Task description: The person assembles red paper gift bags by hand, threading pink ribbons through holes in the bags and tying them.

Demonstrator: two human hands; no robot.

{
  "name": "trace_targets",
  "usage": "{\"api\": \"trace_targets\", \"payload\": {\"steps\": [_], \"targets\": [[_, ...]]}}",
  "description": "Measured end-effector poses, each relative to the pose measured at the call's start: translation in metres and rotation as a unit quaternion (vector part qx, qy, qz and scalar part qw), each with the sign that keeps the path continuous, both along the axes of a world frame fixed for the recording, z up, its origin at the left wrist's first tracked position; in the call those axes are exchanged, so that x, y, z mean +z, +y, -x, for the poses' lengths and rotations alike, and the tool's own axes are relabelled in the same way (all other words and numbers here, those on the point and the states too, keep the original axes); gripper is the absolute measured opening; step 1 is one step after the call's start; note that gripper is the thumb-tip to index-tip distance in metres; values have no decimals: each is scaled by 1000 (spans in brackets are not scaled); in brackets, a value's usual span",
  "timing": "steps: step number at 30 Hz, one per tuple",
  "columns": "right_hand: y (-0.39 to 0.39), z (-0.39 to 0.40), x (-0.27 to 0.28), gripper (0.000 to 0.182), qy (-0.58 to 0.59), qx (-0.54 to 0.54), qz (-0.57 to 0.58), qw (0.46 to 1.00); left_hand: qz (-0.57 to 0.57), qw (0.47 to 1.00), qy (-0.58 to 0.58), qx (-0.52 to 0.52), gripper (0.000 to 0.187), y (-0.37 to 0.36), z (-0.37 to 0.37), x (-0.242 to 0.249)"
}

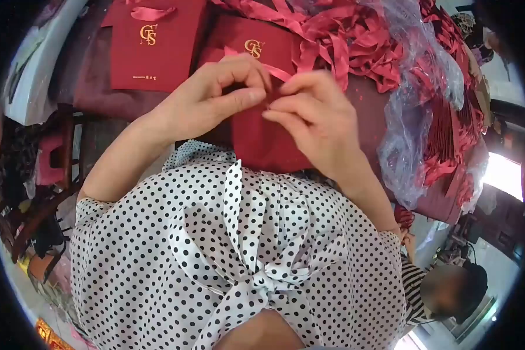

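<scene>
Both hands are raised over a red paper bag that lies close to my body. My left hand is closed in a pinch at a pink-red ribbon, which runs between the two hands. My right hand has its fingers bent together, somewhat blurred; whatever lies between its fingertips is too small to make out. Just beyond the hands a red bag face with gold letters shows. Another red bag with gold letters and a ribbon bow lies at the upper left.
Loose pink-red ribbons are heaped at the top. Clear plastic wrap and stacked red bags lie on the right of the dark red table. A person in a striped top is at the lower right.
</scene>
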State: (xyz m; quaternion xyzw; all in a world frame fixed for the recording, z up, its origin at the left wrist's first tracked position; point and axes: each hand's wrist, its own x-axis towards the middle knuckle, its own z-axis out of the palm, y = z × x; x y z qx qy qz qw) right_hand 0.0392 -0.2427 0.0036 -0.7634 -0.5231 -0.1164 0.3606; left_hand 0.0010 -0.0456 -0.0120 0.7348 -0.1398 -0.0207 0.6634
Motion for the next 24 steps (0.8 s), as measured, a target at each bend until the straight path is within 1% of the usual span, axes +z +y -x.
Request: {"api": "trace_targets", "payload": {"steps": [1,2,4,6,7,8,9,10,11,12,13,14,15,16,17,18,19,20,21,23,24], "targets": [[-1,-3,0,12,60,14,-10,998,12,1000,-8,-25,15,2,1,2],[-5,-2,3,11,160,-17,-22,987,23,998,-16,-48,17,4,1,4],[-8,-5,21,11,145,-19,1,989,0,998,-12,-56,20,11,-2,14],[-8,-4,20,11,192,0,17,981,-50,986,15,-156,17,22,-15,19],[-8,-1,20,11,214,0,28,977,2,981,93,-168,14,23,-20,23],[-7,0,21,12,180,-3,26,983,-26,978,82,-188,13,22,-25,27],[-6,2,22,12,175,1,24,984,-53,974,71,-208,11,22,-28,32],[-5,5,23,13,245,-20,19,969,-50,967,103,-226,7,22,-31,39],[-6,7,24,14,315,-44,15,948,-52,968,99,-226,7,23,-36,41],[-7,8,27,15,330,-49,12,943,-134,951,40,-277,6,24,-44,42],[-7,7,30,15,326,-52,11,944,-214,921,-21,-325,6,22,-51,44],[-8,7,34,14,285,-62,36,956,-241,911,33,-333,5,15,-53,50],[-10,5,37,13,244,-71,61,965,-241,910,28,-337,5,12,-52,53],[-15,3,39,9,226,-50,67,970,-246,916,-90,-303,5,10,-50,54],[-20,3,46,8,221,-36,85,971,-247,909,-206,-265,6,10,-51,56],[-25,5,54,8,216,-24,103,971,-261,897,-254,-252,9,12,-54,60],[-31,8,56,9,230,6,128,965,-335,860,-353,-152,8,20,-58,62],[-35,13,60,10,254,2,125,959,-328,879,-342,-51,7,31,-63,61],[-38,16,63,11,278,0,122,953,-293,928,-229,-14,6,43,-65,68],[-43,18,66,11,275,-7,111,955,-188,957,-187,117,10,37,-59,50],[-45,17,70,12,279,-2,116,953,-147,966,-144,155,13,28,-55,35]]}}
